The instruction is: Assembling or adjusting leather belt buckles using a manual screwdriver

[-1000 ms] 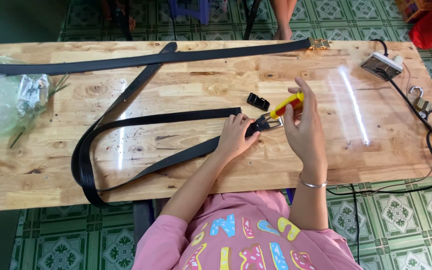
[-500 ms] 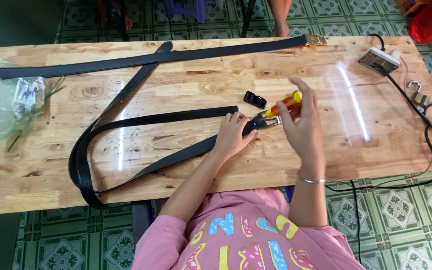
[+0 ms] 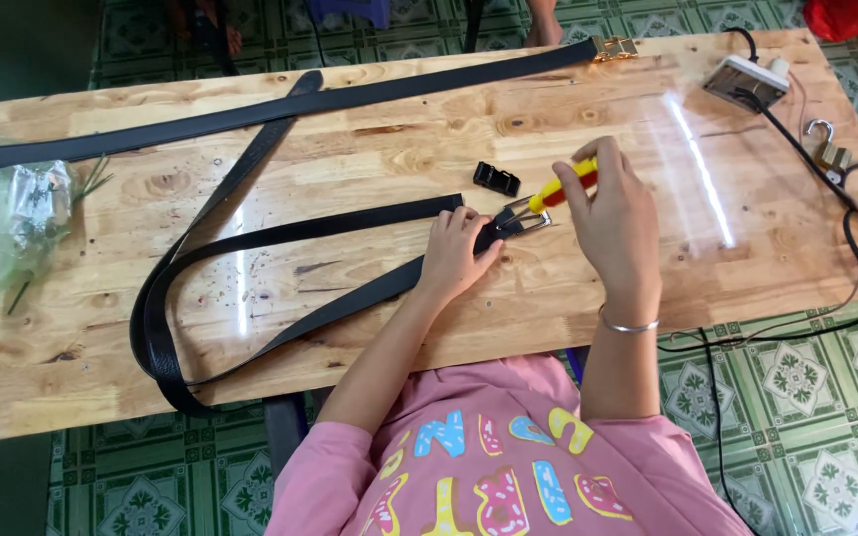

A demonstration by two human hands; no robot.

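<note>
Left hand [image 3: 454, 253] fingers flat, pinning black belt [image 3: 280, 233] at buckle [image 3: 526, 216]; right hand [image 3: 616, 223] fingers closed round yellow screwdriver [image 3: 560, 186]. Bare counter [image 3: 568, 109] beyond.

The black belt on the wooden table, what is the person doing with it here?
The left hand presses the end of the looped black belt onto the wooden table. The right hand holds a yellow-and-red screwdriver, its tip at the metal buckle on that end. A small black clip lies just beyond, and a second belt stretches across the far side.
</note>
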